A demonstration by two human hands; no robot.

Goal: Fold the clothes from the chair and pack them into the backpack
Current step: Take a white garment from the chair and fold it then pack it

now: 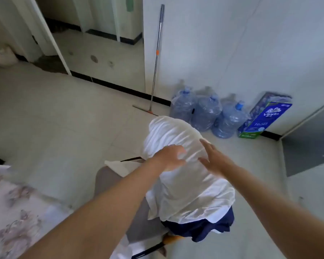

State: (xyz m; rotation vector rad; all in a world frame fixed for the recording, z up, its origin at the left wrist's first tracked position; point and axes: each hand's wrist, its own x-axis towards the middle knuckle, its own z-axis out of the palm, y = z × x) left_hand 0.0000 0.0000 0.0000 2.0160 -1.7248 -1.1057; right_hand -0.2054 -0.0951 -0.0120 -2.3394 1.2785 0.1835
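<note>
Item 1. White garment (185, 176): draped over the back of a chair (150, 249), creased at the top, with its hem hanging low on the near side. It hides most of the chair; only a dark frame bar and a small orange-brown part show beneath.

Item 2. Dark blue garment (200, 228): hangs under the white garment on the same chair, its ruffled edge showing below the white hem.

Item 3. Grey cloth (108, 182): lies left of the white garment, partly under the left forearm. Whether it is clothing or a seat pad cannot be told.

Item 4. Left hand (171, 157): rests on the upper part of the white garment, its fingers curled into the fabric and gripping a fold.

Item 5. Right hand (214, 157): just beside the left hand, over the same garment, with fingers straight and spread wide, holding nothing. Whether it touches the cloth cannot be told.

Item 6. Surroundings:
- Three large clear water bottles (206, 111) stand in a row on the pale tiled floor (64, 113) against the wall.
- A blue tissue pack (264, 118) leans just to their right.
- A long-handled squeegee (155, 62) stands against the wall corner.
- Floral bedding (13, 212), blurred, fills the lower left.
- A grey cabinet (310, 143) is at the right edge.
</note>
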